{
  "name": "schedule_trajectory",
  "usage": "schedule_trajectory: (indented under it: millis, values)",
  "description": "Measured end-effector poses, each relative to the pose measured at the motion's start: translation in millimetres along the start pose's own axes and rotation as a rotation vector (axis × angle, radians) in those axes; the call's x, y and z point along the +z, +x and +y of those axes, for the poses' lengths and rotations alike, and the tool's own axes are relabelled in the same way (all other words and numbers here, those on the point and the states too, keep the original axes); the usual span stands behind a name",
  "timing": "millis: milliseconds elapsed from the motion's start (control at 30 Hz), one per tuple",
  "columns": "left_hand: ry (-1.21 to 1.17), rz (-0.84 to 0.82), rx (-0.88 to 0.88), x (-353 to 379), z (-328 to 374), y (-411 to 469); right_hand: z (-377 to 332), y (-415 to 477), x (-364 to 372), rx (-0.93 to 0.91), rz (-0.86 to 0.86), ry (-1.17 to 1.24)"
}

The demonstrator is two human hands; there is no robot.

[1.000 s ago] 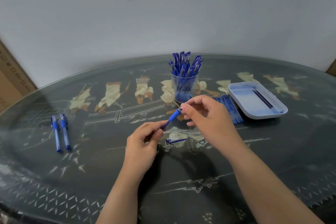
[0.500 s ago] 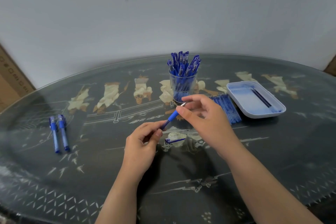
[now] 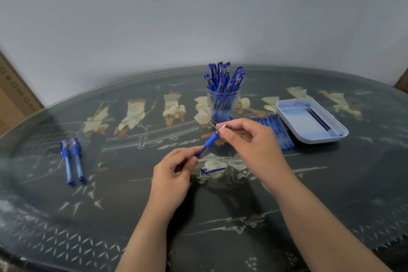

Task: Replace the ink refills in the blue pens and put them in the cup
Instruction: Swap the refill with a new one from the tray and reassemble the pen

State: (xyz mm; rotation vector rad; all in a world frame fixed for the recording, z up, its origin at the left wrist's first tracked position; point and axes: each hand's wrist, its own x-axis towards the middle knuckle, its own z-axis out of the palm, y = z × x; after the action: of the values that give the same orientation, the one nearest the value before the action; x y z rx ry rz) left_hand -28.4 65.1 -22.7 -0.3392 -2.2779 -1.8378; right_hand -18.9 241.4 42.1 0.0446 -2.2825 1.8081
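Dark table | left hand grips pen | right hand pinches pen tip

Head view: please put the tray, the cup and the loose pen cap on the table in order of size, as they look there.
1. tray: clearly the largest.
2. cup: about as far away as the tray, so this ranking is safe.
3. pen cap: smallest, although nearest the camera.
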Motion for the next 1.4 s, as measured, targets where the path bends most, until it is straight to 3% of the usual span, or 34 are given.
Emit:
schedule_trajectory:
  millis: [1400]
  values:
    - [0.000, 0.017, 0.006, 1.1, -3.6, 1.2, 1.1, -2.2, 5.9, 0.016, 0.055, 0.040]
